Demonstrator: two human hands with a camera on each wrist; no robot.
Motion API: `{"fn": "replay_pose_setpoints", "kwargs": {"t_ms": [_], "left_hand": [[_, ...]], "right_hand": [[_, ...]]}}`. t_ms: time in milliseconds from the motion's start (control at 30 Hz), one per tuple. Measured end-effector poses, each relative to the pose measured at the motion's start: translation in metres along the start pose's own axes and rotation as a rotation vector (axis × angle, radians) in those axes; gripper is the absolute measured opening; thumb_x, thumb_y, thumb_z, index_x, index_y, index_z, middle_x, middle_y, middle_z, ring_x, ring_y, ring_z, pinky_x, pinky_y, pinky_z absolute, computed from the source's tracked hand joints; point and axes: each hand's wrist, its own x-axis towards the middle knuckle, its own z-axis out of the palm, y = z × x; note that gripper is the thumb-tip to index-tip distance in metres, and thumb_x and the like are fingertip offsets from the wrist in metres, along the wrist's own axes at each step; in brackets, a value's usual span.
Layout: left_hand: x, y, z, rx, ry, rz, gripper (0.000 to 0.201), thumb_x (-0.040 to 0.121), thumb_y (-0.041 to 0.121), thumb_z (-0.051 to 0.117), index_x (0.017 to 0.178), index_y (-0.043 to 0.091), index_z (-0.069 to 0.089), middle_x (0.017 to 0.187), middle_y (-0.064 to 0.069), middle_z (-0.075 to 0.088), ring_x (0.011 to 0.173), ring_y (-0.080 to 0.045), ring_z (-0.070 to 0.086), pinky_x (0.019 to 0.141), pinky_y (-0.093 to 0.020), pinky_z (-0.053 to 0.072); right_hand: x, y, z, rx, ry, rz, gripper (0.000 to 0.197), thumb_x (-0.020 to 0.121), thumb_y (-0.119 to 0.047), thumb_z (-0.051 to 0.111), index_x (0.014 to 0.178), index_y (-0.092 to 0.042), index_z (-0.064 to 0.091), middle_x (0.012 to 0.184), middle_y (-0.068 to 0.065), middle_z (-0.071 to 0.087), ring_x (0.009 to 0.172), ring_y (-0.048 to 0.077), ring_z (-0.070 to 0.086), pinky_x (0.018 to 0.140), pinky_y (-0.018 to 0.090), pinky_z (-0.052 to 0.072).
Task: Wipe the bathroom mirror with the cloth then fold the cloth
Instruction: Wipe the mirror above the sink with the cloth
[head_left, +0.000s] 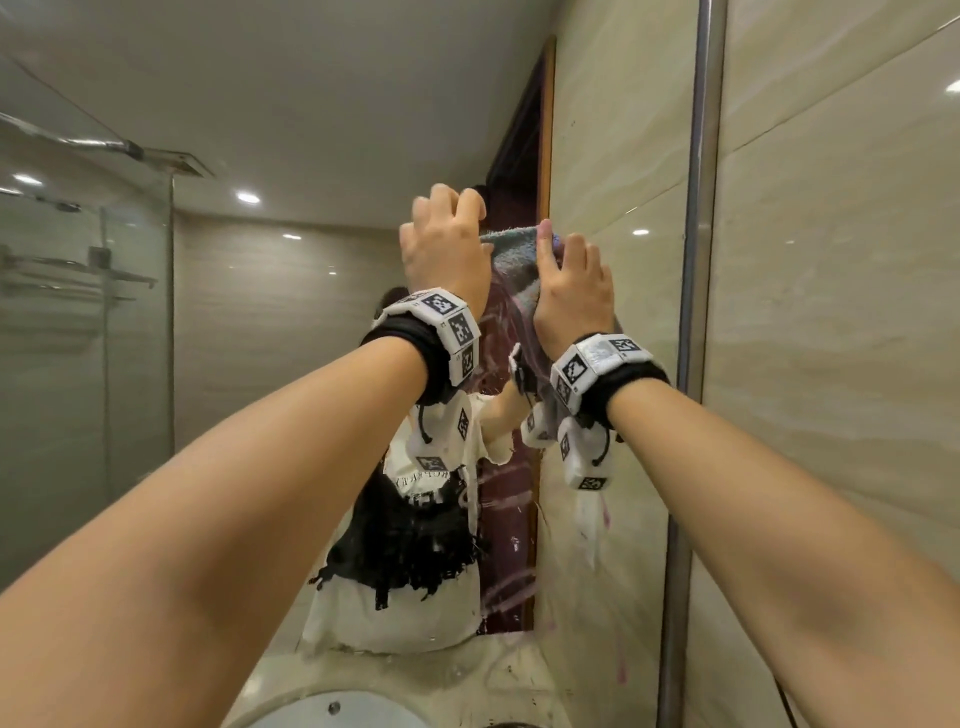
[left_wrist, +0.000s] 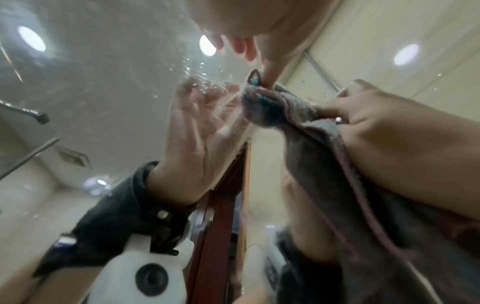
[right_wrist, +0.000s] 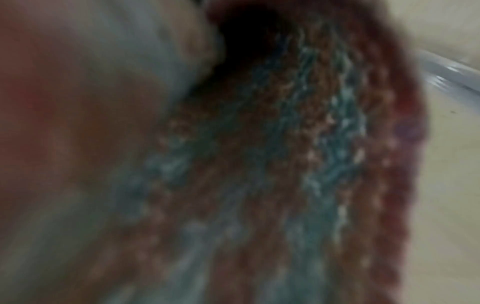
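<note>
The grey-blue cloth (head_left: 511, 252) with a pink hem is spread high on the bathroom mirror (head_left: 260, 364). My right hand (head_left: 571, 283) grips its right side with curled fingers against the glass, and the rest hangs under the palm. My left hand (head_left: 447, 244) is just left of it, fingertips bent onto the glass. In the left wrist view the left thumb (left_wrist: 270, 70) presses the cloth's (left_wrist: 272, 102) top corner to the mirror (left_wrist: 103, 82), with the right hand (left_wrist: 376, 119) bunching the fabric. The right wrist view shows only blurred cloth (right_wrist: 285, 164).
Pinkish smears (head_left: 509, 587) and droplets streak the glass below the hands. A metal frame strip (head_left: 693, 312) bounds the mirror on the right, beside a tiled wall (head_left: 831, 338). A white basin (head_left: 332, 712) and a wet counter lie beneath.
</note>
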Motion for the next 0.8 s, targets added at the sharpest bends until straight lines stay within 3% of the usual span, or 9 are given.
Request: {"fn": "replay_pose_setpoints", "kwargs": {"t_ms": [133, 233, 433, 567, 667, 800], "left_hand": [[-0.015, -0.014, -0.002, 0.115, 0.031, -0.015, 0.049, 0.083, 0.038, 0.063, 0.126, 0.023, 0.045, 0.14, -0.004, 0.036, 0.132, -0.025, 0.03, 0.111, -0.042, 0.023], [-0.024, -0.02, -0.001, 0.155, 0.011, -0.045, 0.061, 0.082, 0.042, 0.063, 0.134, 0.023, 0.038, 0.149, -0.009, 0.025, 0.141, -0.029, 0.018, 0.116, -0.049, 0.009], [-0.03, -0.029, -0.006, 0.183, -0.089, -0.068, 0.068, 0.083, 0.05, 0.058, 0.139, 0.021, 0.032, 0.154, -0.01, 0.015, 0.144, -0.03, 0.006, 0.114, -0.053, -0.001], [-0.038, -0.043, -0.007, 0.188, -0.146, 0.019, 0.05, 0.101, 0.036, 0.027, 0.148, 0.02, 0.021, 0.157, -0.008, 0.009, 0.145, -0.026, 0.005, 0.118, -0.048, 0.004], [-0.05, -0.055, -0.004, 0.185, -0.127, 0.053, 0.048, 0.102, 0.029, 0.024, 0.149, 0.018, 0.018, 0.158, -0.008, 0.004, 0.146, -0.026, 0.0, 0.119, -0.044, 0.002], [-0.079, -0.064, 0.003, 0.14, -0.085, -0.039, 0.052, 0.101, 0.031, 0.025, 0.149, 0.018, 0.011, 0.158, -0.007, -0.002, 0.145, -0.023, -0.005, 0.117, -0.041, -0.004]], "right_hand": [[-0.015, 0.002, 0.007, 0.226, 0.144, 0.022, 0.059, 0.084, -0.021, 0.031, 0.141, -0.005, 0.038, 0.137, 0.021, 0.042, 0.124, 0.036, 0.039, 0.104, 0.046, 0.035], [-0.023, -0.013, 0.013, 0.297, 0.156, 0.048, 0.057, 0.092, -0.036, 0.026, 0.141, -0.01, 0.04, 0.148, 0.019, 0.033, 0.136, 0.037, 0.028, 0.113, 0.051, 0.021], [-0.013, -0.025, 0.014, 0.143, -0.07, 0.126, 0.058, 0.096, -0.051, 0.02, 0.149, -0.033, 0.004, 0.159, 0.006, -0.004, 0.144, 0.036, -0.006, 0.112, 0.06, -0.003], [-0.007, -0.025, 0.011, 0.133, -0.122, 0.127, 0.056, 0.097, -0.05, 0.02, 0.147, -0.039, -0.002, 0.158, 0.003, -0.01, 0.143, 0.038, -0.011, 0.11, 0.065, -0.005], [-0.004, -0.026, 0.008, 0.126, -0.146, 0.142, 0.056, 0.098, -0.047, 0.02, 0.147, -0.039, -0.004, 0.158, 0.003, -0.013, 0.143, 0.038, -0.013, 0.11, 0.065, -0.005], [0.003, -0.031, 0.004, 0.111, -0.158, 0.107, 0.058, 0.097, -0.046, 0.022, 0.147, -0.037, -0.006, 0.157, 0.004, -0.014, 0.143, 0.037, -0.015, 0.111, 0.064, -0.005]]}}
